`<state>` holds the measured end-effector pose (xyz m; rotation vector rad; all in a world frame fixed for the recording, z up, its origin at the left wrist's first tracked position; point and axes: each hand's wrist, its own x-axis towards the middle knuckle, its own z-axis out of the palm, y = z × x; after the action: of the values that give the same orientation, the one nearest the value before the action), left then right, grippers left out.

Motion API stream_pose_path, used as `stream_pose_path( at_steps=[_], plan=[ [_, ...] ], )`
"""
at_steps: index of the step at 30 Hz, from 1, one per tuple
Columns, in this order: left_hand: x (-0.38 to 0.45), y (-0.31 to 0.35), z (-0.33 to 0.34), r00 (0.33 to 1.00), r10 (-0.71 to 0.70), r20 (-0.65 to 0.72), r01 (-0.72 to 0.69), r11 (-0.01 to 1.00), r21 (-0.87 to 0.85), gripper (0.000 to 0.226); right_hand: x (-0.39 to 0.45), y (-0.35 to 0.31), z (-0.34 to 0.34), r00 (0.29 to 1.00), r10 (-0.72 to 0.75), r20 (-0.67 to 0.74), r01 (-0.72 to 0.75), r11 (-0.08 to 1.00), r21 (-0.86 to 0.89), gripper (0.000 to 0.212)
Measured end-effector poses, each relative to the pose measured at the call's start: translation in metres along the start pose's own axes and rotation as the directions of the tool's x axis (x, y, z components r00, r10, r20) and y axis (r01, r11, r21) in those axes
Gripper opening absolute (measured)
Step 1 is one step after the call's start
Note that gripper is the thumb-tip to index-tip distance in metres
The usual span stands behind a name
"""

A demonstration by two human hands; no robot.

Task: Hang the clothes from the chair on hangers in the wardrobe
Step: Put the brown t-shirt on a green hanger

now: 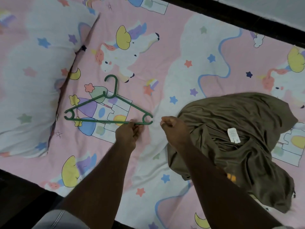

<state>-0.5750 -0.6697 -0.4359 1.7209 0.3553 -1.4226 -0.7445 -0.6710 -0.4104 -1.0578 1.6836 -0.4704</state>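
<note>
A green plastic hanger [92,105] lies flat on the bed, its hook pointing away from me. My left hand [129,134] pinches the hanger's bottom bar near its right end. An olive-brown shirt [239,128] lies crumpled on the bed at the right, with a white label showing at its neck. My right hand [175,129] is curled at the shirt's left edge, just right of the hanger's end; whether it grips the cloth is not clear. No chair or wardrobe is in view.
The bed has a pink sheet [165,55] printed with unicorns, stars and castles. A matching pillow [33,80] lies at the left, close to the hanger. A dark bed frame [247,19] runs along the far right edge. Dark floor shows at bottom left.
</note>
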Motion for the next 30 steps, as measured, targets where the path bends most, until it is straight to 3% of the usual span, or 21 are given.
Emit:
stream_pose_path(
  at_steps=[6, 8, 11, 14, 15, 16, 17, 18, 19, 20, 21, 22, 23, 24, 27, 30],
  plan=[
    [-0.04, -0.021, 0.017, 0.981, 0.009, 0.193, -0.023, 0.997, 0.074, 0.009, 0.005, -0.018, -0.01, 1.0, -0.018, 0.001, 0.017, 0.993, 0.114, 0.027],
    [-0.051, -0.024, 0.028, 0.97, 0.018, 0.242, -0.053, 0.989, 0.14, 0.01, 0.007, -0.016, -0.025, 1.0, 0.0, -0.017, 0.003, 0.984, 0.18, 0.018],
    [-0.066, -0.03, 0.047, 0.94, -0.019, 0.341, -0.096, 0.943, 0.32, 0.017, 0.01, 0.0, -0.058, 0.997, 0.061, -0.043, -0.047, 0.962, 0.27, 0.03],
    [-0.082, -0.035, 0.072, 0.927, -0.043, 0.372, -0.169, 0.839, 0.517, 0.022, 0.007, 0.022, -0.097, 0.988, 0.063, -0.143, -0.023, 0.964, 0.263, 0.033],
    [-0.084, -0.036, 0.08, 0.931, 0.025, 0.364, -0.251, 0.768, 0.589, 0.026, 0.002, 0.027, -0.111, 0.981, 0.089, -0.172, -0.032, 0.952, 0.305, 0.032],
    [-0.083, -0.037, 0.088, 0.913, 0.16, 0.375, -0.387, 0.629, 0.674, 0.029, -0.001, 0.032, -0.125, 0.972, 0.111, -0.208, -0.038, 0.944, 0.327, 0.029],
    [-0.082, -0.037, 0.095, 0.842, 0.339, 0.419, -0.534, 0.417, 0.736, 0.03, -0.005, 0.039, -0.138, 0.964, 0.12, -0.236, -0.033, 0.938, 0.344, 0.025],
    [-0.083, -0.035, 0.101, 0.706, 0.51, 0.491, -0.651, 0.196, 0.733, 0.026, -0.008, 0.047, -0.151, 0.961, 0.109, -0.254, -0.023, 0.948, 0.318, 0.023],
    [-0.084, -0.034, 0.107, 0.53, 0.629, 0.569, -0.729, -0.005, 0.684, 0.023, -0.011, 0.056, -0.163, 0.96, 0.091, -0.264, -0.012, 0.959, 0.284, 0.024],
    [-0.086, -0.032, 0.114, 0.369, 0.685, 0.628, -0.754, -0.175, 0.633, 0.025, -0.014, 0.065, -0.173, 0.958, 0.077, -0.274, -0.008, 0.97, 0.245, 0.027],
    [-0.086, -0.031, 0.123, 0.253, 0.692, 0.676, -0.748, -0.304, 0.59, 0.032, -0.018, 0.075, -0.184, 0.957, 0.067, -0.283, -0.003, 0.975, 0.222, 0.03],
    [-0.088, -0.031, 0.132, 0.194, 0.661, 0.724, -0.732, -0.394, 0.556, 0.04, -0.023, 0.083, -0.193, 0.955, 0.058, -0.29, 0.004, 0.978, 0.208, 0.031],
    [-0.088, -0.033, 0.141, 0.202, 0.602, 0.772, -0.722, -0.441, 0.533, 0.046, -0.026, 0.093, -0.201, 0.953, 0.054, -0.297, 0.01, 0.978, 0.209, 0.032],
    [-0.092, -0.036, 0.151, 0.255, 0.523, 0.813, -0.717, -0.461, 0.522, 0.047, -0.03, 0.102, -0.209, 0.952, 0.053, -0.301, 0.012, 0.977, 0.211, 0.033],
    [-0.096, -0.055, 0.168, 0.466, 0.278, 0.84, -0.751, -0.379, 0.541, 0.03, -0.042, 0.125, -0.228, 0.945, 0.113, -0.306, -0.021, 0.957, 0.288, 0.037],
    [-0.102, -0.074, 0.172, 0.492, 0.2, 0.848, -0.796, -0.292, 0.53, 0.024, -0.053, 0.143, -0.246, 0.926, 0.142, -0.349, -0.048, 0.963, 0.264, 0.02]
  ],
)
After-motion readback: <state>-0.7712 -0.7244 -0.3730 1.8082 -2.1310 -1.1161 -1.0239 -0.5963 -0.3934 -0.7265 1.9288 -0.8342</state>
